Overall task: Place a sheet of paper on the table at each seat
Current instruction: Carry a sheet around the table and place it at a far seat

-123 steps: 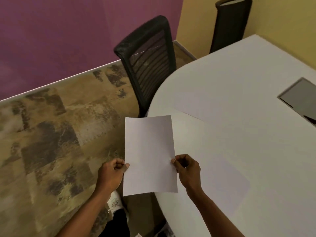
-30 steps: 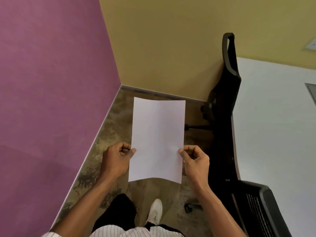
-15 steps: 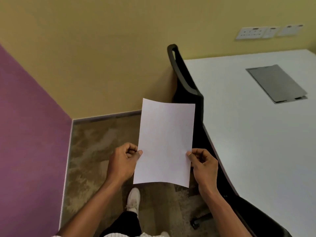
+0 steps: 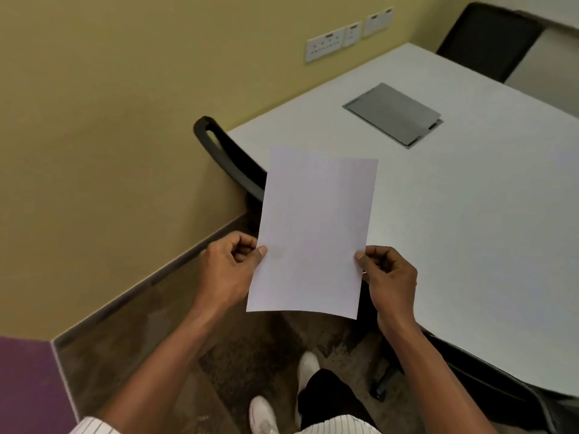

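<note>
A white sheet of paper (image 4: 313, 233) is held upright in front of me by both hands. My left hand (image 4: 227, 270) pinches its left edge and my right hand (image 4: 391, 277) pinches its right edge. The sheet hangs over the near left edge of the white table (image 4: 470, 230). A black chair (image 4: 228, 155) is pushed in at the table's left side, partly hidden behind the sheet. I cannot tell whether more sheets lie behind the front one.
A grey cable hatch (image 4: 394, 112) is set into the tabletop. Another black chair (image 4: 488, 39) stands at the far right. The yellow wall (image 4: 125, 120) with sockets (image 4: 326, 45) is close on the left. Patterned carpet (image 4: 188, 355) and my shoes are below.
My view has swung right and the table has come nearer; the sheet now overlaps the table's edge. Both hands keep the same hold on the sheet.
</note>
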The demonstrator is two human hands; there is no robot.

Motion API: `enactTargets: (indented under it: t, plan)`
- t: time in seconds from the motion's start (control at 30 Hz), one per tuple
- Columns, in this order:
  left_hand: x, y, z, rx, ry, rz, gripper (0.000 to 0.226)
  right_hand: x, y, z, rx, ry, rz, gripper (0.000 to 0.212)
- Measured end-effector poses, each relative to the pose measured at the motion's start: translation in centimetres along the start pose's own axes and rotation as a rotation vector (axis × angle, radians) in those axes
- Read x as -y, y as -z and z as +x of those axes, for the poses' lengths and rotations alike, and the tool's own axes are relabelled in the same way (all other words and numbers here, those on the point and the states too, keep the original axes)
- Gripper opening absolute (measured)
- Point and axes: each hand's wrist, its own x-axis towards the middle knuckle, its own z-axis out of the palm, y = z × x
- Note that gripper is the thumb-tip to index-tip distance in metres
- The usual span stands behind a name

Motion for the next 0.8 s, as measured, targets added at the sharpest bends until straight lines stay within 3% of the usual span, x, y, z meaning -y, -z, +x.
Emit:
enactTargets:
  t: [0.27, 0.43, 0.8]
  plan:
    - [-6.6, -4.9, 11.8, 0.01, -0.146, -0.043, 0.008, 2.8, -0.4, 10.4, -0.112, 0.027, 0.105, 0.008]
    - [-9.9, -7.8, 18.4, -0.017, -0.141, -0.052, 0.008, 4.9, -1.5, 17.0, -0.084, 0.02, 0.192, 0.009]
    - [-14.4, -12.4, 32.6, 0.017, -0.168, 0.198, 0.012, 6.5, -4.8, 28.4, -0.059, -0.049, 0.208, 0.009]
